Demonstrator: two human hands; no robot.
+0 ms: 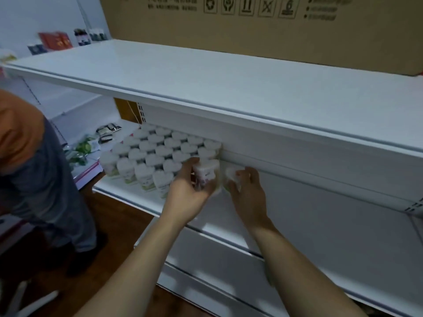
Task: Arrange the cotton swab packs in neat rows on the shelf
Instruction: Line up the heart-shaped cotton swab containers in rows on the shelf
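Several white heart-lidded cotton swab packs (158, 154) stand in tight rows at the left end of the middle shelf (297, 216). My left hand (187, 186) grips a cotton swab pack with a purple label (206, 171) at the right end of the front row. Just to its right, my right hand (248, 191) curls its fingers around another cotton swab pack (231, 173), which is blurred and partly hidden by the fingers. Both packs sit low over the shelf; I cannot tell whether they touch it.
The upper shelf (206, 76) juts out above my hands, with a large cardboard box (263, 24) on it. A person in an orange top and jeans (34, 156) stands at the left. Green and dark packets (91, 145) lie on the neighbouring shelf.
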